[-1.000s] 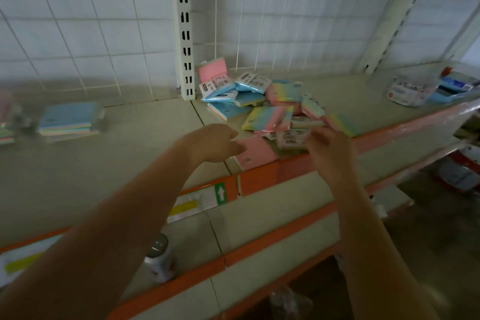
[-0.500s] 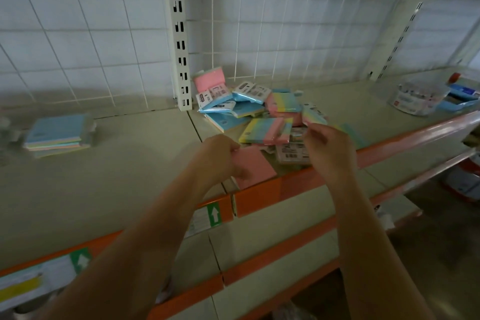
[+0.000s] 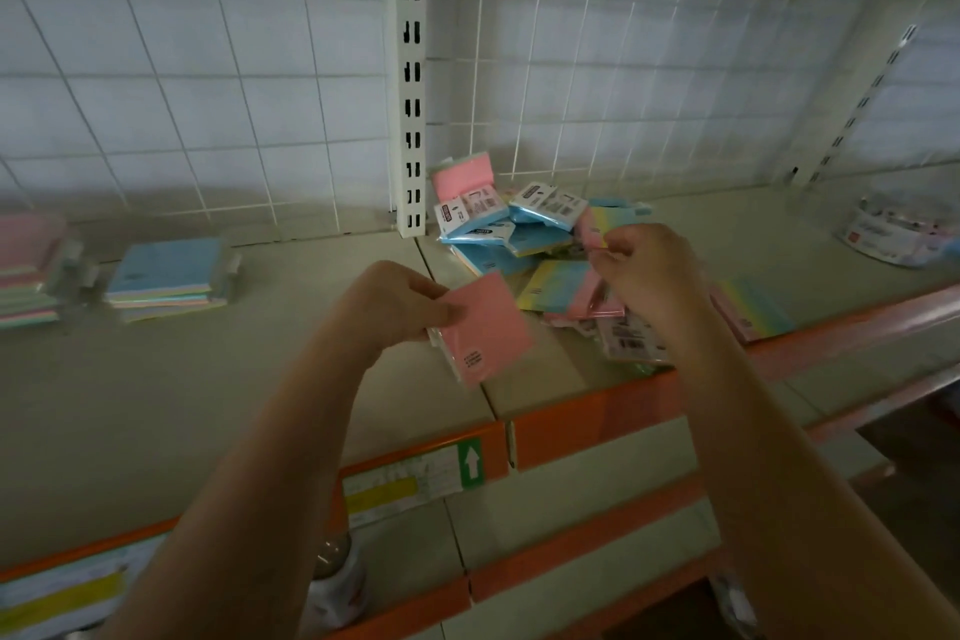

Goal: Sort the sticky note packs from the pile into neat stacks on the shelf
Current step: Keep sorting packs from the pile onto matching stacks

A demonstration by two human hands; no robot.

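1. Landmark: the white slotted upright (image 3: 413, 104), rising from the back of the shelf (image 3: 208, 379) against the wire grid panel (image 3: 208, 68).
2. Pile of sticky note packs (image 3: 524, 229): lies on the shelf just right of the upright's foot, spreading forward toward the orange front rail (image 3: 597, 411). Blue, pink and rainbow-striped packs overlap at mixed angles.
3. Left hand (image 3: 395, 301): forward of the upright and slightly right of it, raised above the shelf. Thumb and fingers pinch the left edge of a pink pack (image 3: 488, 327), which tilts and hangs clear of the pile.
4. Right hand (image 3: 649, 270): farther right of the upright, over the front part of the pile. Fingers are curled and pinch the corner of a pink-and-yellow pack (image 3: 595, 226); whether that pack is lifted or resting on the pile cannot be made out.
5. Blue-topped stack (image 3: 169, 278): well left of the upright, squared on the shelf.
6. Pink-topped stack (image 3: 31, 268): farther left, at the frame edge, blurred.
7. Striped pack (image 3: 753, 309): alone, far right of the upright, beside the rail.
8. Clear tub (image 3: 898, 229): far right, contents indistinct.
9. Label with green arrow (image 3: 415, 476): on the rail, below the upright.
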